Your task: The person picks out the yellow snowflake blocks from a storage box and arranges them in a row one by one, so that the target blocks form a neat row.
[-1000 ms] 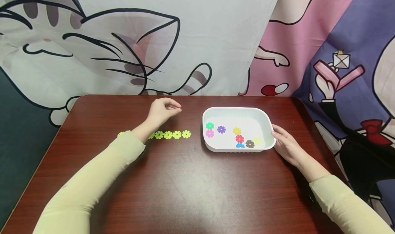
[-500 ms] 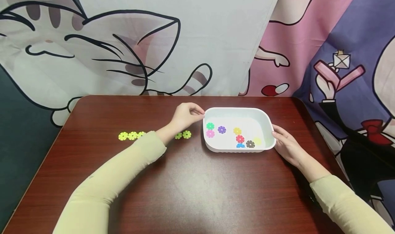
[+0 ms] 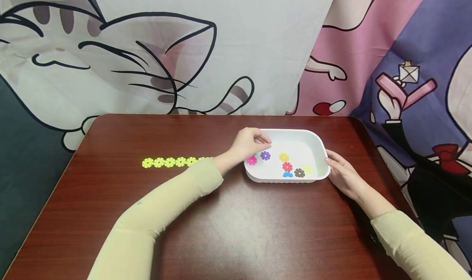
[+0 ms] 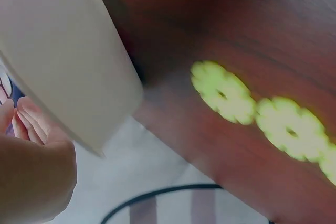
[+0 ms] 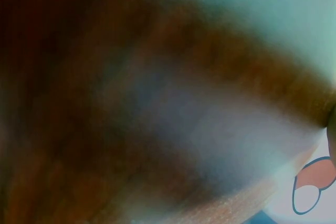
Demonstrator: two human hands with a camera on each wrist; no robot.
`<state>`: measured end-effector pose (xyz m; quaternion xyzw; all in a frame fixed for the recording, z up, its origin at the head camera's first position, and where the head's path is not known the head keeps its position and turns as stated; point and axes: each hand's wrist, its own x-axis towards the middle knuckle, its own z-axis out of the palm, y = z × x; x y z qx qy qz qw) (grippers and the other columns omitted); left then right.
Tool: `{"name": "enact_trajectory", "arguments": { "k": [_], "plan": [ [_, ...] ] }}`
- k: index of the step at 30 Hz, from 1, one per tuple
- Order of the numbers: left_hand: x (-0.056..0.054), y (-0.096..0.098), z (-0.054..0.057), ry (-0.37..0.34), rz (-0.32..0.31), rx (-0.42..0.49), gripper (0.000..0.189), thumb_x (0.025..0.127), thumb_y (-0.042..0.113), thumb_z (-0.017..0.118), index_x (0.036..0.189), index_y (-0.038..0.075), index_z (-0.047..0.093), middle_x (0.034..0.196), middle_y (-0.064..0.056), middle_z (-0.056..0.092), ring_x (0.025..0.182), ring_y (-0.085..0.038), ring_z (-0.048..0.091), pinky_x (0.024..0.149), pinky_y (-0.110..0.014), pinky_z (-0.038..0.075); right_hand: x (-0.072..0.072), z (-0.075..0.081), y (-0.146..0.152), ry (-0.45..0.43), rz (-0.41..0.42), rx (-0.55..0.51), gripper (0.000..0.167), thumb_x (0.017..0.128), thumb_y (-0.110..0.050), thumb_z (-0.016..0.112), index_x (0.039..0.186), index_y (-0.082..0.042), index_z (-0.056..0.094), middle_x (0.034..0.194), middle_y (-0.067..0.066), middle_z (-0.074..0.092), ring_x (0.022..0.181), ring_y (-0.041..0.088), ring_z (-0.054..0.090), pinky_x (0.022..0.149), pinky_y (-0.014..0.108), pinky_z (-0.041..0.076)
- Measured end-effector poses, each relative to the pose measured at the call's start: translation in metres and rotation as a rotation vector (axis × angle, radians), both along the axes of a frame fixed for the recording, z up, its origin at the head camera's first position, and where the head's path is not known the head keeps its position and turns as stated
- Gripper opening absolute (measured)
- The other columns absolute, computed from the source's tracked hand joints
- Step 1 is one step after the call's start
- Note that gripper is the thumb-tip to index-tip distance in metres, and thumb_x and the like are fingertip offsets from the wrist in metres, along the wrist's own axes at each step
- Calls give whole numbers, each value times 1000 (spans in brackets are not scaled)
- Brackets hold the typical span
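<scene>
My left hand [image 3: 250,144] is over the left end of a white plastic tray [image 3: 287,180], fingers bent slightly towards the thumb, with nothing seen between them. Below it lie a pink flower-shaped disc [image 3: 252,160] and a purple one [image 3: 265,155]; a green one is mostly hidden by the hand. Further right in the tray are yellow [image 3: 284,157], red [image 3: 287,166], blue [image 3: 288,174], grey [image 3: 300,172] and pale yellow [image 3: 307,169] discs. My right hand [image 3: 344,174] grips the tray's right end, thumb at the rim; its other fingers are partly hidden.
A row of several yellow-green flower discs [image 3: 169,162] lies left of the tray, its right end hidden behind the left sleeve [image 3: 177,202]. The brown wooden table [image 3: 250,231] ends at the back against a cartoon-printed cloth [image 3: 273,58]. The right wrist view is mostly blurred.
My left hand has moved right, from above the yellow-green row to over the tray, uncovering the row's left part. The right hand and tray have stayed in place.
</scene>
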<state>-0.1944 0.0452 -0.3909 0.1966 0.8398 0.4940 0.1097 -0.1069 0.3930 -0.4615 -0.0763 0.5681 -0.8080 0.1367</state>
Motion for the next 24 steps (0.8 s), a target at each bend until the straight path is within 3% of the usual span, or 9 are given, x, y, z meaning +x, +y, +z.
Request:
{"name": "enact_trajectory", "arguments": {
  "k": [9, 24],
  "plan": [
    [6, 31, -9, -3, -90, 52, 12, 92, 5, 80, 102, -2, 80, 99, -18, 81, 83, -21, 74, 65, -9, 48, -1, 0, 0, 4, 1, -6, 40, 114, -1, 32, 144, -14, 55, 139, -6, 67, 127, 3, 62, 105, 16, 49],
    [14, 73, -14, -23, -152, 4, 11, 93, 10, 81, 103, 5, 81, 98, -9, 82, 83, -10, 74, 74, -9, 51, 0, 2, -1, -5, -6, 9, 39, 114, -2, 34, 142, -16, 56, 137, -6, 67, 126, 2, 63, 104, 16, 50]
  ]
}}
